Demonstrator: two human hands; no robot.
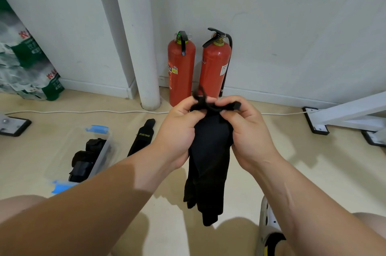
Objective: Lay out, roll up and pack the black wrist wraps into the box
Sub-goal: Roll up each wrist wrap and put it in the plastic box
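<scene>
Beige floor (313, 172). Frame ctr: black wrist wrap (208, 151) hanging, top end pinched by fingers of left hand (179, 128) & right hand (248, 130). Lower left: clear box (69, 140) w/ rolled wraps (87, 157); flat wrap (142, 136) just right of it.

Your single view comes from your head, wide-angle, looking forward and down at the floor (334, 161) toward the white wall (292, 25) and its two fire extinguishers (181, 67). It sits close: your left hand (177, 128) and right hand (252, 130) fill mid-frame.
</scene>
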